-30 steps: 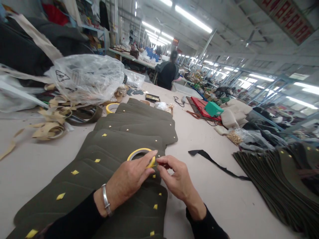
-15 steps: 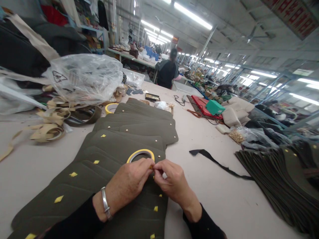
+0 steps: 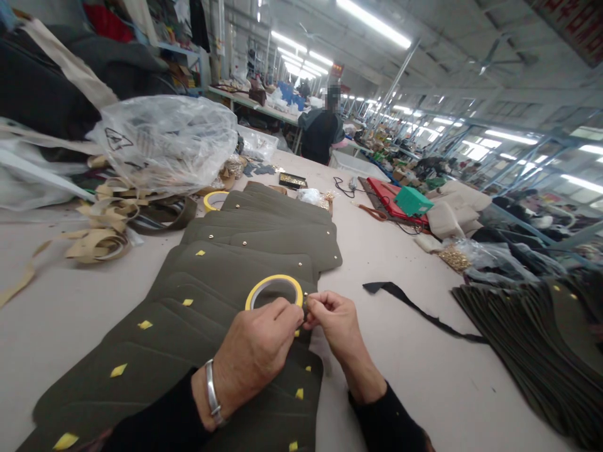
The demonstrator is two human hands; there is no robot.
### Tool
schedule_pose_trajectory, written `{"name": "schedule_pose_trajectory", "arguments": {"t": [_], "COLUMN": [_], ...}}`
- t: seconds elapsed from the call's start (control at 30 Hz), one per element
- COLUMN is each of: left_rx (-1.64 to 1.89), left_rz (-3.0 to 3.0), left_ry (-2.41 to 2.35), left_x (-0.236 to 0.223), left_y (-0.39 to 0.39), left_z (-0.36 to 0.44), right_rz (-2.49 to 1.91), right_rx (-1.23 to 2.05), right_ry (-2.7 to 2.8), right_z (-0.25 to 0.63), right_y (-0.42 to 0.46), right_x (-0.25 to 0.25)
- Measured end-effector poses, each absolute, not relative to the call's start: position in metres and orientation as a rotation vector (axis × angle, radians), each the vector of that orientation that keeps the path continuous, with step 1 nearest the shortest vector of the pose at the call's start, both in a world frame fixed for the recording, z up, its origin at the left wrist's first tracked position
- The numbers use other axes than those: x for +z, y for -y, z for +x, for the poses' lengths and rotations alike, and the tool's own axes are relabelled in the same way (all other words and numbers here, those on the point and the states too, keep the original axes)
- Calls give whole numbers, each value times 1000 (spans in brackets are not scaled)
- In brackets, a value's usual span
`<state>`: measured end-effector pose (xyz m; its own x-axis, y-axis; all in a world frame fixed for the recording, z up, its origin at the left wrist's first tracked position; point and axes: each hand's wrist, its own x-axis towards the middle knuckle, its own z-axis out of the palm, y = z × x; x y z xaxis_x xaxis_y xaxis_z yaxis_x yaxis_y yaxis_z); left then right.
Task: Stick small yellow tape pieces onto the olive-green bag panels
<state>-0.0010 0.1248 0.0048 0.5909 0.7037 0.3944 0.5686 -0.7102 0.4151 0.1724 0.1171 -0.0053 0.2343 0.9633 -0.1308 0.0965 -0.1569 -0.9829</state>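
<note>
A roll of yellow tape (image 3: pixel 274 278) is in my left hand (image 3: pixel 260 339), whose fingers are closed around its near right edge. Close beside it my right hand (image 3: pixel 338 323) is pinched, thumb against forefinger; whatever it holds is too small to make out. Both hands are over overlapping dark olive panels (image 3: pixel 235 270), fanned out on the table. Small yellow tape pieces (image 3: pixel 118 370) stick to the nearer panels. Small metal studs (image 3: pixel 300 264) show on the farther ones.
Left stand a clear plastic bag (image 3: pixel 164 144) and coiled tan strips (image 3: pixel 97 246). Another tape roll (image 3: pixel 215 201) lies behind the panels. On the right are a black strip (image 3: pixel 419 311), stacked dark panels (image 3: pixel 527 358) and a green box (image 3: pixel 413 201). A person (image 3: pixel 321 135) stands farther back.
My hands have moved slightly apart, with the right hand shifting rightward. The tape roll has risen slightly and more of its ring shows. The whole view has shifted a little.
</note>
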Motion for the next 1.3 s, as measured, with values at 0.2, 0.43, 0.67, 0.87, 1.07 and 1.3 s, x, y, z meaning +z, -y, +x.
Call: {"name": "schedule_pose_trajectory", "arguments": {"t": [0.2, 0.43, 0.67, 0.87, 1.07, 1.3], "left_rx": [279, 146, 134, 141, 231, 246], "left_rz": [2738, 2735, 2695, 2678, 2705, 2708], "left_ry": [-1207, -1218, -1217, -1228, -1221, -1246], "left_x": [1, 1, 4, 4, 0, -3], "left_y": [-131, -129, -131, -132, -132, -134], "left_z": [2, 7, 7, 6, 5, 1], "right_rz": [-1527, -1743, -1831, -1764, -1465, -1744], "right_rx": [1157, 743, 381, 264, 140, 220], "right_ry": [1106, 1567, 1892, 1884, 2329, 2504], "right_z": [199, 192, 188, 205, 210, 188], "right_y": [-139, -143, -150, -150, -138, -156], "right_x": [-20, -20, -15, -6, 0, 7]}}
